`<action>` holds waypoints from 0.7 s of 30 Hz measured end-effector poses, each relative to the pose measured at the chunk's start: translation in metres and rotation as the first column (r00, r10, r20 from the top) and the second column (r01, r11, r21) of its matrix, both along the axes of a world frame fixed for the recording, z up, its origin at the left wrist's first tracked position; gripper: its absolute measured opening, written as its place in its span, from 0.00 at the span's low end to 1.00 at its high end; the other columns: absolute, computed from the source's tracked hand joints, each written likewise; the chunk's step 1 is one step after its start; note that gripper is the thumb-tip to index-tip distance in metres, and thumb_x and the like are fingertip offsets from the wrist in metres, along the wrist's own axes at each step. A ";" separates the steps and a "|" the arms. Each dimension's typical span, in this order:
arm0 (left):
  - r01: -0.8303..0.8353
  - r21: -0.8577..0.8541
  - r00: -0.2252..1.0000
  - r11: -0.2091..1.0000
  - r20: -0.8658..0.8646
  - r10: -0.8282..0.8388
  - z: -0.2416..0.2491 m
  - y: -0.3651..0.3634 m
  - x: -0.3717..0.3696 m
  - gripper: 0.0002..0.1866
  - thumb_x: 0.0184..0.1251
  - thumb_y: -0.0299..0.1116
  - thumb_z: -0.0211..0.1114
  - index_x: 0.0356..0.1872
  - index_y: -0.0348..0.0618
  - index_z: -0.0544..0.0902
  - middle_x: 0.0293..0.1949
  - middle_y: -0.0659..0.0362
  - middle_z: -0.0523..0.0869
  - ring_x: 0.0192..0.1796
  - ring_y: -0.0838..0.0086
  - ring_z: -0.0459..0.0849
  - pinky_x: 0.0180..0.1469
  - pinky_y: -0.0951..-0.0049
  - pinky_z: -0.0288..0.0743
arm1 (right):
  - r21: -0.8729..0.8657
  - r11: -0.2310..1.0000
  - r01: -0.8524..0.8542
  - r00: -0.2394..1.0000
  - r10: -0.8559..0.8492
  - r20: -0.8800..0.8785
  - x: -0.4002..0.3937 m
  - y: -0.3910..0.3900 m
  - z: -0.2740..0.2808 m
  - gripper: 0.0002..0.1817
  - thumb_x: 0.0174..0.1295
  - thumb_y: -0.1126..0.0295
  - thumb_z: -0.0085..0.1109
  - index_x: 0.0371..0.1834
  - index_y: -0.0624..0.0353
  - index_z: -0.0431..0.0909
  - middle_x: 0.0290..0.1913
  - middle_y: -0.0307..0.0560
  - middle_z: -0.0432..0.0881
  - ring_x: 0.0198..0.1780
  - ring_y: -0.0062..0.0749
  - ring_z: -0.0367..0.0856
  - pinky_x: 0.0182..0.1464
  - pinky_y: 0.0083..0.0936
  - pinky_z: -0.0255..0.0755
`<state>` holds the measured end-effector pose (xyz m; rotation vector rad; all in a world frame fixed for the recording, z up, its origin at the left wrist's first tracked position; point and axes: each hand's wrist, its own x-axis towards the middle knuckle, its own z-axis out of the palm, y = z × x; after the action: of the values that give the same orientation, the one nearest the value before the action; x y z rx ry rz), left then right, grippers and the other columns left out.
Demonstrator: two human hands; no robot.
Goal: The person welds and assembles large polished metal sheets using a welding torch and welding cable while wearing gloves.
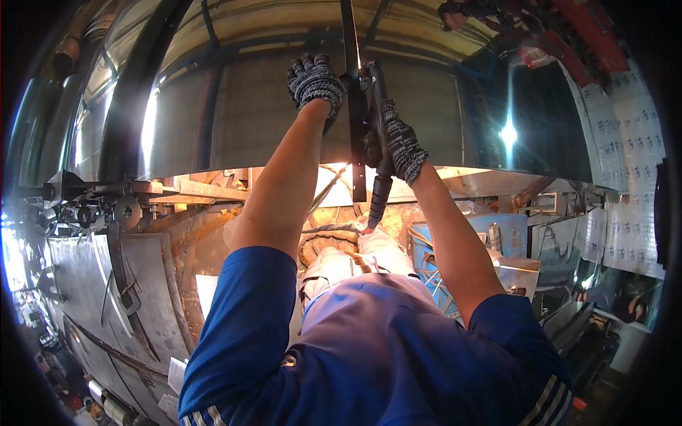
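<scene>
Both arms reach forward to a large curved sheet of shiny metal (pixel 256 113). My left hand (pixel 315 82), in a speckled knit glove, is curled against a dark upright metal bar (pixel 353 42) that runs down the sheet. Just right of the bar, my right hand (pixel 403 145), gloved the same way, grips a black welding torch (pixel 374 92) whose tip points up near the bar. The torch's black hose (pixel 379 199) hangs down from that hand. My blue shirt and light trousers fill the lower middle.
A blue bin (pixel 508 231) with wire inside stands at the right, near white printed sheets (pixel 629 163). Grey steel plates (pixel 142 284) and a rusty frame (pixel 206 188) lie to the left. A coil of hose (pixel 327 238) sits by my legs.
</scene>
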<state>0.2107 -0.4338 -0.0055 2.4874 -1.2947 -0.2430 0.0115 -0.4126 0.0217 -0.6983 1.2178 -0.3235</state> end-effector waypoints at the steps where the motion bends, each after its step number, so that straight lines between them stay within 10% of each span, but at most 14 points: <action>1: -0.004 -0.005 1.000 1.000 -0.006 0.004 -0.002 -0.003 0.002 0.39 0.62 0.58 0.71 0.72 0.53 0.75 0.80 0.50 0.65 0.83 0.50 0.57 0.82 0.52 0.52 | 0.002 1.000 0.003 1.000 -0.003 -0.002 -0.001 0.000 -0.001 0.38 0.66 0.24 0.50 0.32 0.54 0.76 0.19 0.45 0.75 0.15 0.37 0.71 0.20 0.38 0.71; 21: -0.028 0.089 0.998 0.996 -0.048 0.032 -0.007 -0.055 0.031 0.54 0.58 0.68 0.72 0.81 0.50 0.62 0.84 0.52 0.57 0.85 0.53 0.53 0.83 0.51 0.52 | 0.085 0.992 -0.095 0.981 0.079 0.178 -0.009 -0.009 -0.021 0.38 0.71 0.25 0.41 0.29 0.51 0.75 0.13 0.38 0.66 0.14 0.31 0.64 0.19 0.36 0.65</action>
<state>0.2422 -0.4890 -0.0122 2.5549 -1.2512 -0.3596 0.0029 -0.4218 0.0008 -0.6271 1.0266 -0.2476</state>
